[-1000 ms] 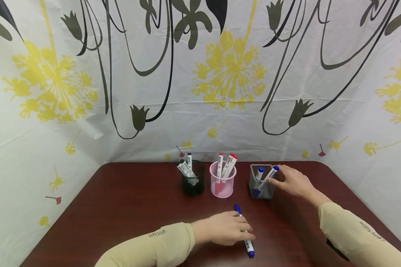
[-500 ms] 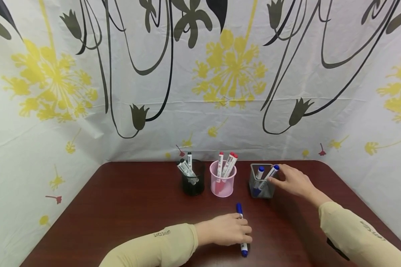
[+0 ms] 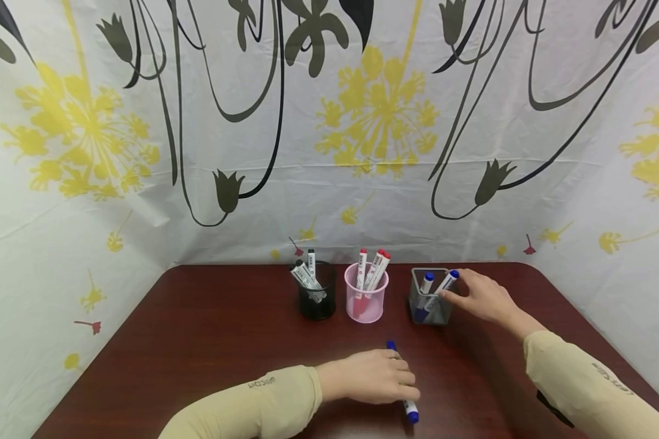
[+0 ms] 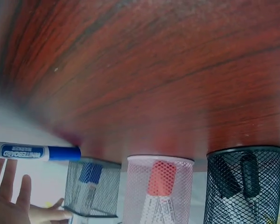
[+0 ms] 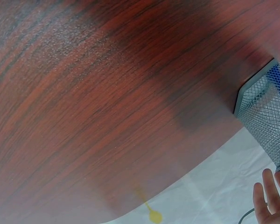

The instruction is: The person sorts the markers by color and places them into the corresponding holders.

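Note:
My left hand (image 3: 370, 377) grips a blue whiteboard marker (image 3: 412, 412) low over the table, one blue end pointing away and the other towards me. Its label shows in the left wrist view, where the marker (image 4: 25, 151) crosses the left edge. At the right my right hand (image 3: 482, 297) holds the grey square mesh pen holder (image 3: 440, 316) near its rim, thumb at the front and fingers at the far corner. Two blue-capped markers (image 3: 427, 283) stand in that holder. In the right wrist view, several fingers (image 5: 269, 189) show beside the holder's rim.
Left of the grey holder stands a pink mesh cup (image 3: 365, 314) with red-capped markers (image 3: 378, 268). Further left is a black mesh cup (image 3: 318, 311) with black-capped markers (image 3: 306, 277). A patterned white curtain (image 3: 285, 146) hangs behind the dark red table (image 3: 214, 341).
The blue marker in my left hand has swung more upright and then back to a slant, while the hand shifted slightly. My right hand and the grey holder have stayed put.

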The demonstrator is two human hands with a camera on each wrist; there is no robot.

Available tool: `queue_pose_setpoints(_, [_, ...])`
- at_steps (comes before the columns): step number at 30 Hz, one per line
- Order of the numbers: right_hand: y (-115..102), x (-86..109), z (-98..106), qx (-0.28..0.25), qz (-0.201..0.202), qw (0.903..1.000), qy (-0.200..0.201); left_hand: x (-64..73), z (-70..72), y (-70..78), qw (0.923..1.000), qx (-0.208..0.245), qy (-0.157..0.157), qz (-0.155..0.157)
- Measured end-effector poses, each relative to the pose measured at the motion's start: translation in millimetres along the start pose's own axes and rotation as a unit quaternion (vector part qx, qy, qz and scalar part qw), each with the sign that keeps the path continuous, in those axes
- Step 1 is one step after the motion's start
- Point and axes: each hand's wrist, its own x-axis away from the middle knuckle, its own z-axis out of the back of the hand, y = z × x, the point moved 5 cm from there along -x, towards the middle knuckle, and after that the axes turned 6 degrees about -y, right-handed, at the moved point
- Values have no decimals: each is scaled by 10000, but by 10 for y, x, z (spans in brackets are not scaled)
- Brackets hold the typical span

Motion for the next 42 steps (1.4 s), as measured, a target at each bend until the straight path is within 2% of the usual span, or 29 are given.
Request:
queue_pose_setpoints(4, [2,-7,1,7,-2,10000,-21,33,134,-73,9981,475,353,176])
queue_pose_setpoints(6, [5,-9,1,2,-4,10000,-32,55,218,-126,9936,868,652,324])
queue_pose_setpoints(9, [6,-11,-1,3,-4,10000,-59,98,338,-209,9810,1444,1188,520])
queue_pose_setpoints(12, [9,-8,-4,20,-14,10000,-85,135,440,-278,9649,1956,1627,646])
queue_pose_setpoints(15, [6,-8,1,36,-14,10000,-86,160,528,-330,9556,2146,1866,769])
queue_pose_setpoints(18, [3,-9,4,27,-7,10000,-64,179,604,-381,9396,2546,2114,877])
queue_pose_setpoints(20, [5,-9,5,31,-8,10000,-34,189,650,-419,9260,2859,2279,939])
queue_pose_setpoints(22, [6,-9,5,33,-5,10000,-10,195,697,-461,9144,3085,2421,1006])
queue_pose_setpoints(26, [3,-12,3,25,6,10000,10,217,788,-539,9048,3151,2603,1193])
queue_pose_setpoints(29, [0,-15,4,-5,24,10000,37,238,839,-592,8921,3334,2750,1316])
queue_pose_setpoints(31, [-4,-16,6,-24,30,10000,59,248,862,-625,8819,3499,2840,1386])
queue_pose_setpoints(33, [-4,-18,6,-33,38,10000,69,259,869,-658,8669,3753,2947,1442])
queue_pose_setpoints(34, [-5,-18,7,-36,39,10000,72,263,875,-673,8621,3819,2986,1477])
queue_pose_setpoints(37, [-4,-18,6,-37,40,10000,73,280,874,-724,8381,4187,3113,1592])
queue_pose_setpoints(42, [-4,-16,4,-72,8,10000,52,305,889,-794,8208,4456,3084,1808])
